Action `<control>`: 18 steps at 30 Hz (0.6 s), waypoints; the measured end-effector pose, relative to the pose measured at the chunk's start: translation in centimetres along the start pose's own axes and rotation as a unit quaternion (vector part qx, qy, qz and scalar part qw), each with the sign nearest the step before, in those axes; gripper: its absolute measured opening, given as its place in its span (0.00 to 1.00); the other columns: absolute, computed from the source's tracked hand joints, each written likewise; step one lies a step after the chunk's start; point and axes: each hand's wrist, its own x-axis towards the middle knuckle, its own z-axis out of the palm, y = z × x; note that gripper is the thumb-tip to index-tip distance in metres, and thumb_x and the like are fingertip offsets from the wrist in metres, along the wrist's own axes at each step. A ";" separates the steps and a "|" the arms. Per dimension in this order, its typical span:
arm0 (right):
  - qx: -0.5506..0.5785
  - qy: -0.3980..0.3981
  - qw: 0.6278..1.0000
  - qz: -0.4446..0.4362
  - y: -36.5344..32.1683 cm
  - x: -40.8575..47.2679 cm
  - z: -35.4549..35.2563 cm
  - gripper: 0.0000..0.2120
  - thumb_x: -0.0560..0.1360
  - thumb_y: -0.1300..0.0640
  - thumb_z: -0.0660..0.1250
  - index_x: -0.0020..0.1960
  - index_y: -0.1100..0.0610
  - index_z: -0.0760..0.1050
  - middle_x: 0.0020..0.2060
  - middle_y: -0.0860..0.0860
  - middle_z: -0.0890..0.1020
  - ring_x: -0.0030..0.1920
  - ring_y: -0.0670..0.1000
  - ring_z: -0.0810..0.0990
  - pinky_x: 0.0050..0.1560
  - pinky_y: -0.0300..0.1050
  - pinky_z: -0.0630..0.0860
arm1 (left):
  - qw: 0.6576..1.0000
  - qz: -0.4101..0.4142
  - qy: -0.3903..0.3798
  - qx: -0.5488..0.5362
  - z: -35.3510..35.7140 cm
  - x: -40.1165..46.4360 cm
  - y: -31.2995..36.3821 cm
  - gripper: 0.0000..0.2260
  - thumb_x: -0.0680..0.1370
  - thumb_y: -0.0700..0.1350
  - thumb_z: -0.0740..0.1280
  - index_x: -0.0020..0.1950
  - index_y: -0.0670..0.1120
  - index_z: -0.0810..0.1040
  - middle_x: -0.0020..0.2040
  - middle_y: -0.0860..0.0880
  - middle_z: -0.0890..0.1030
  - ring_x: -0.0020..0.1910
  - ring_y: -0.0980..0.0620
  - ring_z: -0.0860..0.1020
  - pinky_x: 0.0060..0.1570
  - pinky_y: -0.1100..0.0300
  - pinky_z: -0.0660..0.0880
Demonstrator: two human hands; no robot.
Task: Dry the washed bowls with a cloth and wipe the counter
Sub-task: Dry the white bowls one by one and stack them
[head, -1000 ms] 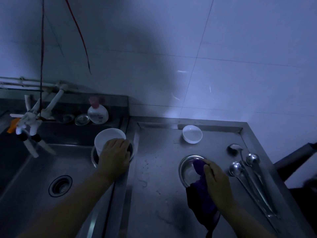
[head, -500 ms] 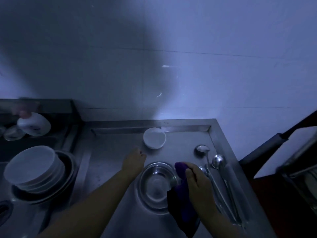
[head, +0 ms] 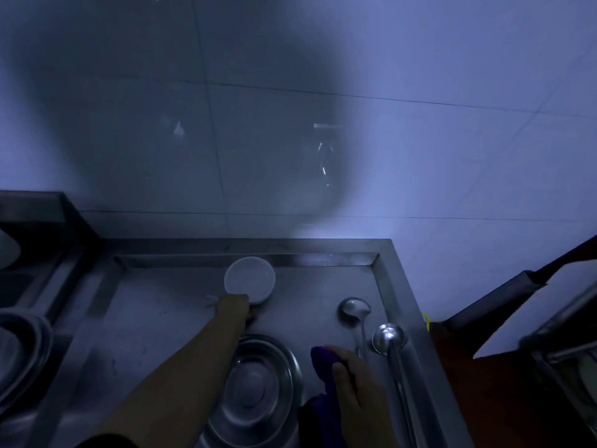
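At the far left edge a stack of bowls (head: 19, 357) sits in the sink area, only partly in view. On the steel desk (head: 155, 318) the left hand (head: 235, 310) reaches forward to the small white bowl (head: 249, 279) near the back rim. It touches the bowl's near edge, and the bowl looks tipped up toward the camera; whether the fingers curl round the rim or merely press it cannot be told, as the hand hides them. The bowl lies straight ahead of this hand, away from the body, so it is clearly the nearer hand for lifting it.

Nearer the body, under the left forearm, stands a wide steel bowl (head: 255, 389), upright. Just to its right the right hand (head: 358, 383) grips the purple cloth (head: 324, 376), fingers curled over the fabric, which hangs down toward the lower edge. The cloth is well apart from the white bowl, back and to the right, so bowl and cloth must probably be brought together.

Further right two steel ladles (head: 387, 337) lie with handles running toward the body.
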 end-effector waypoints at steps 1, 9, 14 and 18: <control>0.001 0.000 1.000 0.001 0.1 -0.1 -0.1 0.18 0.75 0.67 0.65 0.49 0.43 0.79 0.45 0.46 0.83 0.45 0.39 0.79 0.45 0.28 0.72 | 1.000 0.015 0.000 0.027 0.0 0.1 -0.1 0.19 0.81 0.49 0.59 0.66 0.37 0.70 0.64 0.39 0.75 0.62 0.43 0.74 0.57 0.60 0.70; -0.012 -0.034 0.999 0.022 -2.7 -0.8 1.0 0.12 0.78 0.62 0.64 0.50 0.45 0.77 0.47 0.40 0.81 0.49 0.41 0.78 0.47 0.21 0.66 | 0.989 0.113 0.038 -0.088 -4.8 -6.8 -2.8 0.13 0.70 0.36 0.66 0.54 0.37 0.72 0.47 0.39 0.78 0.49 0.39 0.78 0.47 0.46 0.76; -0.042 -0.038 0.998 0.013 -6.7 -2.0 3.3 0.14 0.79 0.55 0.62 0.65 0.48 0.73 0.52 0.42 0.78 0.49 0.38 0.75 0.46 0.17 0.64 | 0.973 0.217 0.005 -0.080 -11.0 -13.9 -4.8 0.13 0.70 0.33 0.65 0.50 0.47 0.77 0.44 0.46 0.81 0.44 0.46 0.81 0.45 0.44 0.80; -0.045 -0.048 0.996 -0.066 -10.6 -4.9 5.5 0.15 0.79 0.56 0.61 0.62 0.40 0.73 0.51 0.40 0.80 0.50 0.39 0.78 0.51 0.27 0.70 | 0.932 0.360 0.042 0.003 -16.5 -19.3 -6.9 0.18 0.71 0.34 0.66 0.43 0.60 0.73 0.40 0.60 0.80 0.40 0.62 0.78 0.37 0.61 0.78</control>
